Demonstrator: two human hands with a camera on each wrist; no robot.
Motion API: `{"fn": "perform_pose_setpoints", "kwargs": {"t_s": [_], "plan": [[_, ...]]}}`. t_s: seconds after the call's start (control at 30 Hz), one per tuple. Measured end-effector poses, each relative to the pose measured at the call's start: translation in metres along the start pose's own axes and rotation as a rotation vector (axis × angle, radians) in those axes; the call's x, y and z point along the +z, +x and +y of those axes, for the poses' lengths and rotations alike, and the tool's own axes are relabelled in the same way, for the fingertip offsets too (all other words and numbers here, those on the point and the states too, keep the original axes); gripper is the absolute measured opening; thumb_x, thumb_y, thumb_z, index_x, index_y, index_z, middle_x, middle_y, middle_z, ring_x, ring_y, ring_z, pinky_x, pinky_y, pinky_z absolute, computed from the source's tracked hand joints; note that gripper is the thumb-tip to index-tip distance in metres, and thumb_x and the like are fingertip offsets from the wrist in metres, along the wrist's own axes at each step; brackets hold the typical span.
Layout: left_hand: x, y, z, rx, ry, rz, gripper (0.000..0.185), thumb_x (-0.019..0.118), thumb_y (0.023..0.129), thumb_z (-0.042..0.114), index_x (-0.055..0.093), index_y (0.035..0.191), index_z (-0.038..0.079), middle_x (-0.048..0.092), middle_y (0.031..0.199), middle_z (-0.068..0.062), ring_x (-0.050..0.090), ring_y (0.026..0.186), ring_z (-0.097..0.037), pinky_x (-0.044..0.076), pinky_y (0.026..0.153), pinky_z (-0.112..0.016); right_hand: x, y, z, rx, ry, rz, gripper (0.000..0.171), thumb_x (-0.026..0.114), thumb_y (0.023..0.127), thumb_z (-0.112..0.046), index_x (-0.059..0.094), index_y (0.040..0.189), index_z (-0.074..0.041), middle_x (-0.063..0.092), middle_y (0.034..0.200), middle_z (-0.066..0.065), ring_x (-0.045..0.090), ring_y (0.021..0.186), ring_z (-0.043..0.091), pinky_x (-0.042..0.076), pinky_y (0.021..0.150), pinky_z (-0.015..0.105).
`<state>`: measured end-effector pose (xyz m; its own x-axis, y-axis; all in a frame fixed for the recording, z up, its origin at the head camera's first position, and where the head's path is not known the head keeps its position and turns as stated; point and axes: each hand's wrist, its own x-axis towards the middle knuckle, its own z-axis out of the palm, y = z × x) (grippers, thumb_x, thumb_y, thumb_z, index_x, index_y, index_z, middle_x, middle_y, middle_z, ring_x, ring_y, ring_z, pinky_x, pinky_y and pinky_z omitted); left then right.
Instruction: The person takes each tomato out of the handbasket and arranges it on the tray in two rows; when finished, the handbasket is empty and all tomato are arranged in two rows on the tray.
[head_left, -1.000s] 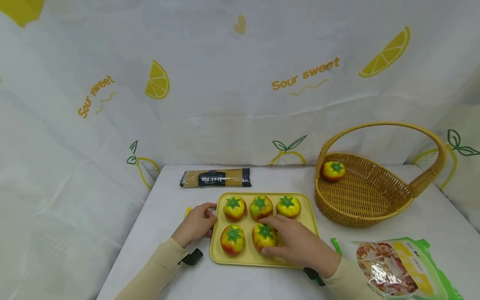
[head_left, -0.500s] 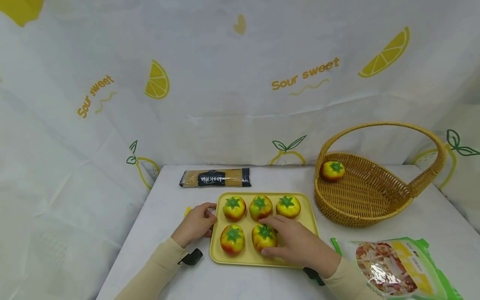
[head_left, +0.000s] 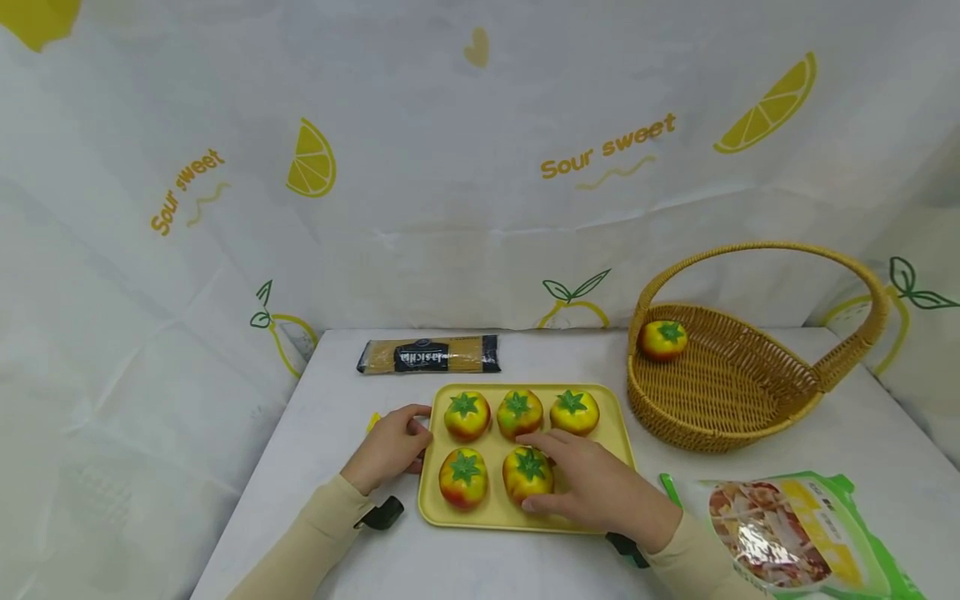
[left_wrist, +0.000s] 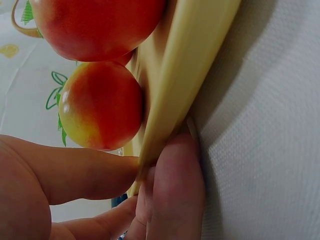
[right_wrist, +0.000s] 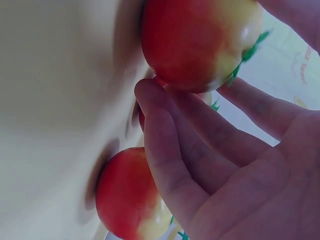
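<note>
On the yellow tray [head_left: 615, 502] sit several red-and-yellow tomatoes with green star-shaped tops: three in the far row and two in the near row. My left hand [head_left: 390, 448] pinches the tray's left rim, thumb above and fingers below, as the left wrist view shows. My right hand [head_left: 592, 483] curls round the near-row right tomato [head_left: 525, 477], with its thumb on the near side and fingers on the far side. In the right wrist view that tomato [right_wrist: 195, 40] is between thumb and fingers, close over the tray. Left of it sits another tomato [head_left: 462, 479].
A wicker basket [head_left: 720, 392] with a tall handle stands at the back right, one tomato [head_left: 663, 340] inside. A pack of spaghetti [head_left: 429, 355] lies behind the tray. A green-edged plastic food bag [head_left: 780, 533] lies at the front right. Printed cloth hangs behind the table.
The whole head view has shifted very slightly. Both hands keep their places, the left at the tray rim and the right round the tomato.
</note>
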<state>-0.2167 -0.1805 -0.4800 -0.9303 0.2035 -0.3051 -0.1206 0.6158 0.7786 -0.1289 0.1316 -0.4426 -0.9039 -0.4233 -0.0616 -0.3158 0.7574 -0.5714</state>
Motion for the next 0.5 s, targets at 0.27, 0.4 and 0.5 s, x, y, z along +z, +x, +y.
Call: {"fn": "perform_pose_setpoints", "kwargs": {"t_s": [0.27,0.4,0.5], "plan": [[0.0001,0.0003,-0.0004,0.002,-0.003,0.000,0.048,0.065,0.102,0.012,0.060,0.149,0.007,0.065,0.102,-0.010,0.067,0.075,-0.018,0.065,0.064,-0.031,-0.0023,-0.0005,-0.0004,0.018,-0.005,-0.018,0.083,0.084,0.087,-0.061,0.058,0.153,-0.019,0.064,0.149,0.005,0.068,0.125,0.020,0.059,0.106,0.051],[0.0003,0.0004,0.0000,0.002,0.001,-0.002,0.048,0.065,0.102,0.012,0.060,0.149,0.007,0.066,0.102,-0.010,0.067,0.075,-0.018,0.065,0.064,-0.031,-0.0054,-0.0016,-0.0008,0.014,0.000,-0.021,0.085,0.082,0.087,-0.066,0.058,0.154,-0.019,0.064,0.150,0.006,0.070,0.119,0.019,0.061,0.100,0.048],[0.0002,0.0004,0.0002,0.004,0.003,0.000,0.048,0.065,0.102,0.012,0.060,0.149,0.007,0.066,0.101,-0.009,0.067,0.074,-0.018,0.065,0.064,-0.031,-0.0074,-0.0019,-0.0005,0.011,-0.002,-0.019,0.085,0.081,0.087,-0.066,0.058,0.153,-0.019,0.064,0.149,0.006,0.070,0.117,0.019,0.062,0.097,0.047]]}}
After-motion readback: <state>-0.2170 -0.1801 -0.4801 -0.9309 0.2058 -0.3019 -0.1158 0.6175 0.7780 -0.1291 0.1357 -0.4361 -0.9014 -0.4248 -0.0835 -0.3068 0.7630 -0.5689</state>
